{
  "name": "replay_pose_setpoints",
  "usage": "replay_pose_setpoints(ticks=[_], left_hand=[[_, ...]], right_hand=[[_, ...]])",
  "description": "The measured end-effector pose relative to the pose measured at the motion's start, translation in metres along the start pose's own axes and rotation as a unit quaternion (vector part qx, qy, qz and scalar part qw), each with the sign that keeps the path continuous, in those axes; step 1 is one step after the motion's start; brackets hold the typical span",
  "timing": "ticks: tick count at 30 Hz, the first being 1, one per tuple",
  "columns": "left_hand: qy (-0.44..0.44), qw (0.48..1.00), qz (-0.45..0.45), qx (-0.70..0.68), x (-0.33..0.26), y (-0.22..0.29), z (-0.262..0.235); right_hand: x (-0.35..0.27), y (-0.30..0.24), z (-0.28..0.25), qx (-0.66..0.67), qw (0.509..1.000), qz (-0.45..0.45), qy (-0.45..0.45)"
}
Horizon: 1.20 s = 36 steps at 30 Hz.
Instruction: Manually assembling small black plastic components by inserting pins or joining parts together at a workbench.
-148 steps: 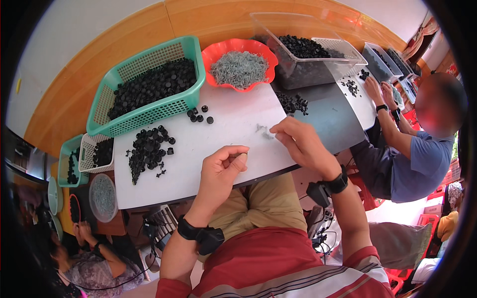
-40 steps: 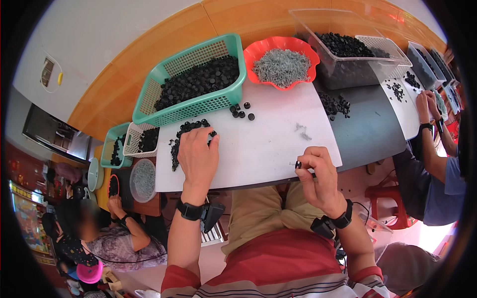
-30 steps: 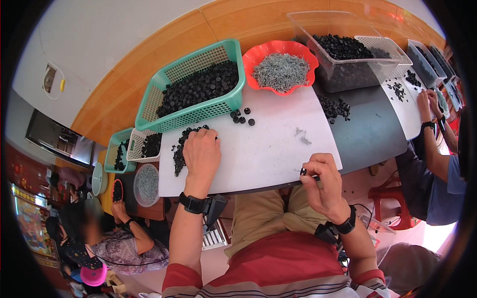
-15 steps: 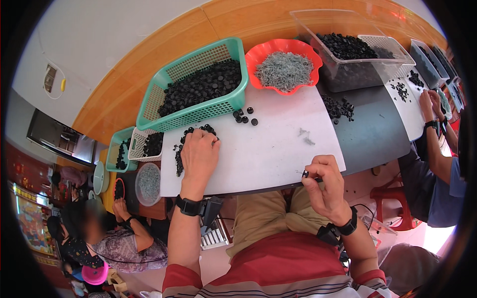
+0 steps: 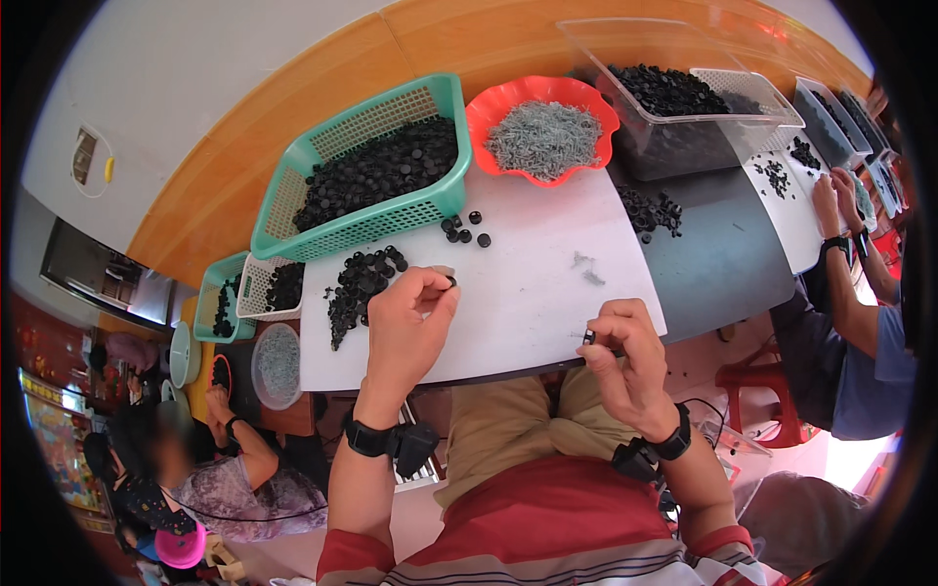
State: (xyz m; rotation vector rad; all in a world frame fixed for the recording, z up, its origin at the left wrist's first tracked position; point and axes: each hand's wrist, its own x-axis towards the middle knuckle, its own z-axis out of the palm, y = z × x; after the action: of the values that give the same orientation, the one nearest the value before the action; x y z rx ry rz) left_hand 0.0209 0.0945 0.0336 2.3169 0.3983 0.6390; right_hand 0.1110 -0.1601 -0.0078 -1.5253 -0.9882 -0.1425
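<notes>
Left hand [image 5: 408,317] pinches a cap [image 5: 450,281]; right hand [image 5: 625,356] grips a small part [image 5: 589,337] past the worktop's [image 5: 547,303] near edge, where a slip would likely drop it.

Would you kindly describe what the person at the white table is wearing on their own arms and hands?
Both hands are bare, without gloves. The left hand has a black strap on its wrist carrying a small black boxy device. The right hand wears a similar black strap and device. Red sleeves with grey and white stripes show at the upper arms.

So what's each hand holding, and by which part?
Left hand pinches a small black cap by its rim at the fingertips. Right hand grips a small dark part between thumb and fingers; its held part can't be told.
</notes>
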Motion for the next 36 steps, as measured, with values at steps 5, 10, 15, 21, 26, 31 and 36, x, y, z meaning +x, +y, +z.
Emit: replay_pose_setpoints(ticks=[5, 10, 15, 21, 26, 31, 36], left_hand=[[-0.039, 0.939, -0.123, -0.318, -0.013, 0.011, 0.014], [-0.049, 0.894, -0.174, -0.411, -0.028, 0.013, 0.027], [-0.074, 0.828, -0.222, -0.509, -0.037, 0.03, 0.03], [-0.117, 0.754, -0.241, -0.599, -0.044, 0.026, 0.03], [-0.134, 0.695, -0.256, -0.659, -0.048, 0.018, 0.035], [-0.117, 0.654, -0.278, -0.694, -0.048, 0.017, 0.039], [-0.112, 0.638, -0.281, -0.708, -0.051, 0.015, 0.042]], right_hand=[[0.004, -0.001, 0.006, 0.044, 0.999, 0.028, 0.011], [0.01, -0.001, 0.021, 0.084, 0.996, 0.024, -0.003], [0.011, 0.002, 0.036, 0.104, 0.994, 0.028, -0.003], [0.008, 0.006, 0.042, 0.125, 0.991, 0.047, 0.004], [0.009, 0.005, 0.041, 0.115, 0.993, 0.04, 0.005], [0.013, 0.004, 0.037, 0.069, 0.998, -0.001, -0.001], [0.015, 0.001, 0.036, 0.02, 1.0, -0.017, -0.017]])
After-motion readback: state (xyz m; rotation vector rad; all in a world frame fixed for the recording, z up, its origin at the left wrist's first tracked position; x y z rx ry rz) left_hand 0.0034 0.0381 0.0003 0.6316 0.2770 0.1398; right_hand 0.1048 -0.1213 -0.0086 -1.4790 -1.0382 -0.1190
